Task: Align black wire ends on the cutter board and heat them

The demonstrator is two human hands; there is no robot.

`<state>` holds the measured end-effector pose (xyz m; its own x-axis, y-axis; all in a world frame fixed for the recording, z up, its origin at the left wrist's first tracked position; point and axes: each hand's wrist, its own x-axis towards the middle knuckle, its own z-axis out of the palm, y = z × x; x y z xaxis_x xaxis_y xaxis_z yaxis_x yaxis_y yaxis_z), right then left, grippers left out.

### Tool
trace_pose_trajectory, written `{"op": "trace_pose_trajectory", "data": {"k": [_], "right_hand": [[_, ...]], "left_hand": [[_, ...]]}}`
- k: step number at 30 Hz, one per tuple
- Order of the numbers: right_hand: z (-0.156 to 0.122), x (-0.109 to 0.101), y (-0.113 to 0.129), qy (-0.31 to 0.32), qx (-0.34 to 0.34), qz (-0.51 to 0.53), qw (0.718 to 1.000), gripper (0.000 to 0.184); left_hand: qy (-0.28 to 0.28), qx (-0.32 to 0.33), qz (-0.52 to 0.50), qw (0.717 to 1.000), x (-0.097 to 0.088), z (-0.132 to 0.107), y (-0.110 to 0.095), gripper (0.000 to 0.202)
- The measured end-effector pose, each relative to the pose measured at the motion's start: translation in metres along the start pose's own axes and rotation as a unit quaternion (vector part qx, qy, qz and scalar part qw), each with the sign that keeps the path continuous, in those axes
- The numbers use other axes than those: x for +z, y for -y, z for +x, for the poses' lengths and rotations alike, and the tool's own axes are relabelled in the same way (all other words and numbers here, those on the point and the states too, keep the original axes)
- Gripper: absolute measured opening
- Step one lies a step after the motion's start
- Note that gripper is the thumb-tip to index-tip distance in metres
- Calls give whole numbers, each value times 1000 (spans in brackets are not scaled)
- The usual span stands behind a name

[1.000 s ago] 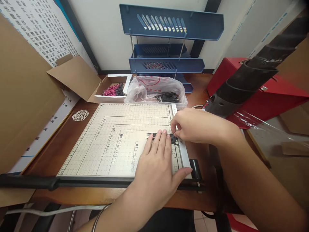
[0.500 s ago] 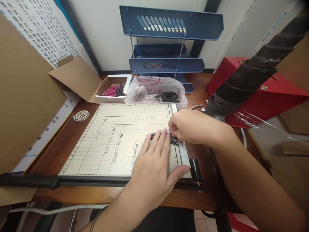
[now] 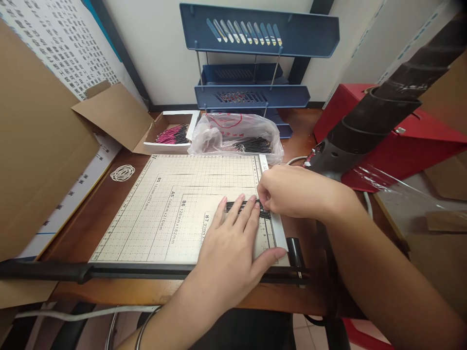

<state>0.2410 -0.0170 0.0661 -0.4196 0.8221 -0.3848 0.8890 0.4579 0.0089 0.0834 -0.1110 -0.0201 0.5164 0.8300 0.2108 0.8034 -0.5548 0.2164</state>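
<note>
**Pressing the black wire bundle [image 3: 232,207] flat at the metal rail [image 3: 280,231]**

Holding the strands down with the left hand [image 3: 233,245], palm flat on the gridded cutting board [image 3: 164,214], 4 fingers fanned a little apart across them, thumb stretched toward the near right corner. Pinching the bundle's right end with the right hand [image 3: 292,192], fingertips curled narrow and close together just at the rail. Lying crosswise near the board's right edge, by the B7 markings, right end reaching the rail. Compared with 1 s ago: left fingers spread wider and slid slightly along the strands, right hand barely shifted, bundle in about the same spot. Judged from that, a settling of the grip, not a move of the bundle. Behind the board, a plastic bag [image 3: 219,136] of more black wires and a white box [image 3: 166,146] of pink ones.
</note>
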Motion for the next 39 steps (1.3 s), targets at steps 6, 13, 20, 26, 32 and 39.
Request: {"op": "trace_pose_trajectory", "data": {"k": [6,13,20,26,32,39], "right_hand": [[-1,-2,-1,1,-17,10,1000,22],[0,-2,-4,9,-9,15,1000,20],[-1,-1,-10,-3,-2,20,1000,17],[-4,-5,-9,-4,6,18,1000,20],[-4,-5,-9,-17,4,13,1000,19],[-5,-3,-5,-5,-10,16,1000,15]], "left_hand": [[-37,-2,16,999,-4,-6,-1,72],[-49,18,22,998,-2,-12,-3,63],[-69,-21,26,997,7,-11,-12,62],[-64,-14,22,998,10,-11,-16,67],[-65,-14,46,997,4,-11,-10,71],[-45,-24,78,996,3,-6,-2,75]]}}
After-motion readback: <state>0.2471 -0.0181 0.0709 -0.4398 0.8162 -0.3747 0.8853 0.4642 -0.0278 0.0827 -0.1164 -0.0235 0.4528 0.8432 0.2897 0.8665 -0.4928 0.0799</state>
